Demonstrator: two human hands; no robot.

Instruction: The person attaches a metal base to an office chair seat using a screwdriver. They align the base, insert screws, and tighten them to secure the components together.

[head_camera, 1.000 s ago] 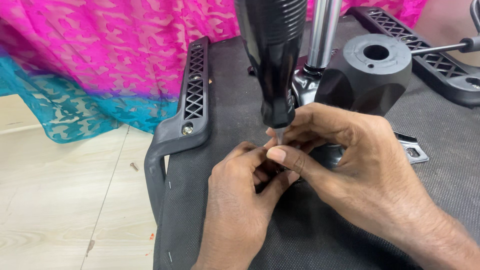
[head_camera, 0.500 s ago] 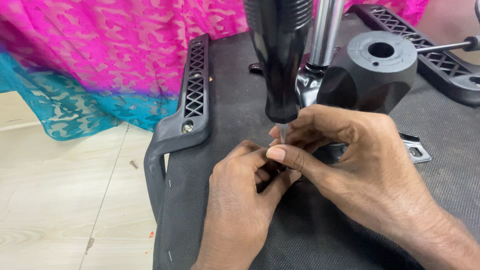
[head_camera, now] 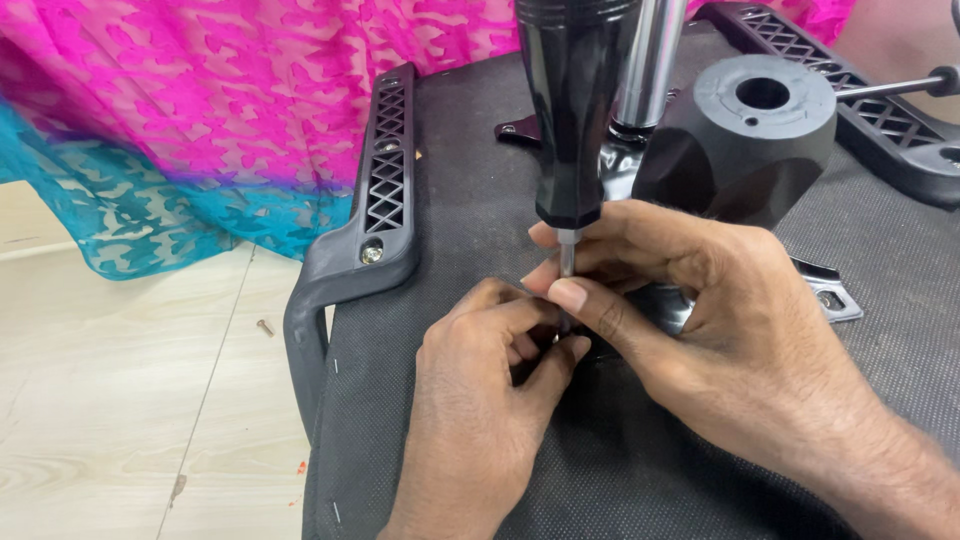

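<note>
- Screwdriver, black-handled, is standing nearly upright over the underside of an overturned chair seat, its thin metal shaft dropping down between my two hands.
- I am pinching that shaft with my right hand, thumb and forefinger closing narrowly around it just below the handle.
- I am curling my left hand tight at the foot of the shaft, fingertips bunching around the tip; whatever small part they are gripping is hidden, so I cannot tell what it is.
- Both my hands are touching each other and resting on the dark fabric.
- A black armrest is lying along the seat's left edge, with a bolt showing in it.
- A black plastic hub and a chrome column are sitting just behind my right hand.
- Pink and teal cloth is hanging beyond, and a loose screw is lying on the pale floor.
</note>
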